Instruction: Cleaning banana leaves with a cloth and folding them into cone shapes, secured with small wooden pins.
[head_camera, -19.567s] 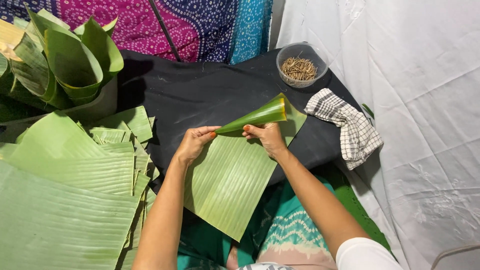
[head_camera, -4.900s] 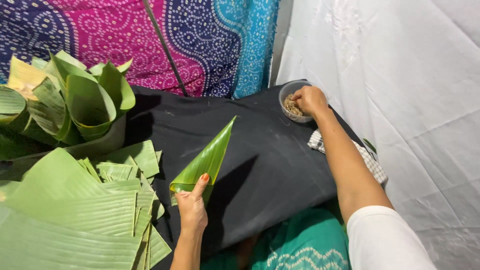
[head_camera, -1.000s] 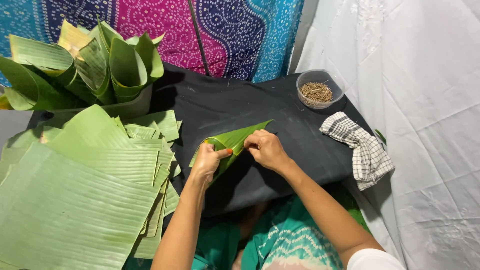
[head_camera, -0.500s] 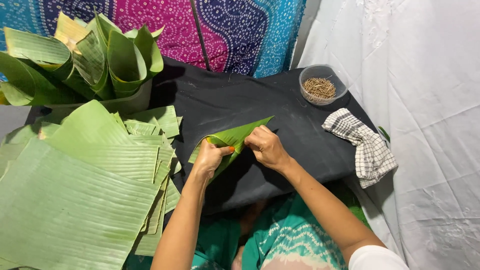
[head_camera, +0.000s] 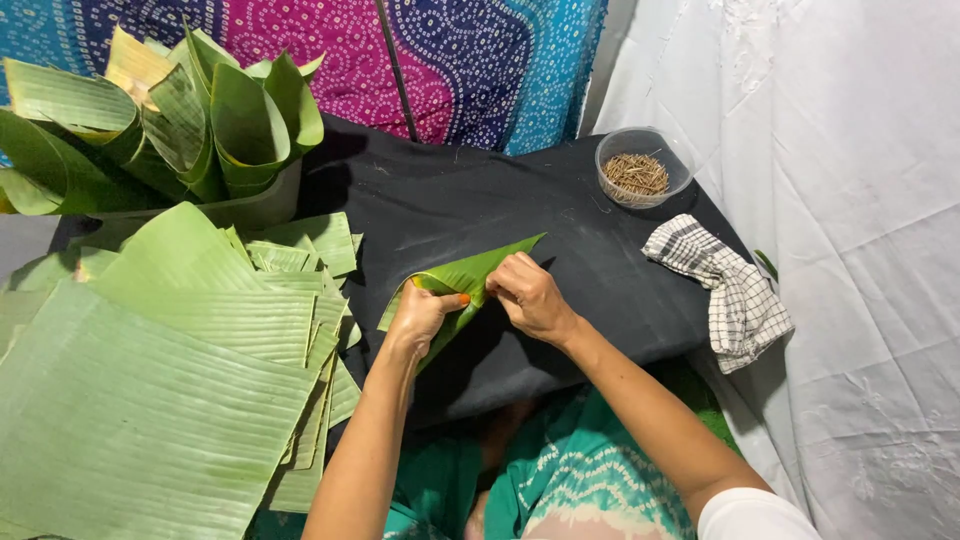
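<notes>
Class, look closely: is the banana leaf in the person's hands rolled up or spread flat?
Rolled: the leaf tapers into a cone, pinched by the left hand and right hand.

The light is bright and even, and it seems to come from above. The white sheet on the right is almost washed out. Shadows are soft: a dark one lies on the black cloth beside the standing leaf cones, another under the hands. The flat banana leaves shine a little. The picture is sharp, with no clear blur.
</notes>
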